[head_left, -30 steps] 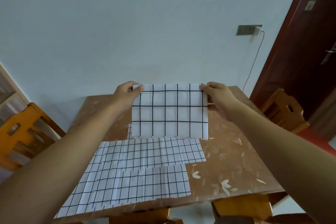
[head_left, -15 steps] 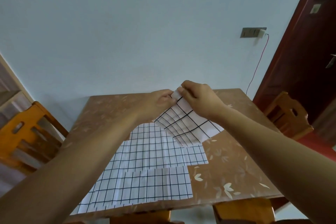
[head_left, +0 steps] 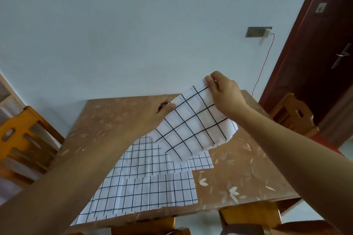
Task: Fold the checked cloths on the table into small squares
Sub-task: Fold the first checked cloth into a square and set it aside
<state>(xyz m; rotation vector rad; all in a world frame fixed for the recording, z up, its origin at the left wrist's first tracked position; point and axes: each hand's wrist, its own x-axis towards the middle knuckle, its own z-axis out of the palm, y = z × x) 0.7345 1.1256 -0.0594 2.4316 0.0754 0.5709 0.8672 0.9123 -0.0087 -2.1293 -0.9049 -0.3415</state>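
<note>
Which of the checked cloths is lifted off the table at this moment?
The folded cloth pinched between the left hand and right hand; it hangs tilted in the air. The other cloths lie flat on the table.

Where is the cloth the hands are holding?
The held cloth is up in the air in the middle of the head view, pinched between the left hand and the right hand, above the flat cloths on the table.

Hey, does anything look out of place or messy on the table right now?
Nothing damaged or spilled. The flat checked cloths lie overlapped and skewed, their front edge overhanging the table. The held cloth hangs tilted between both hands.
</note>
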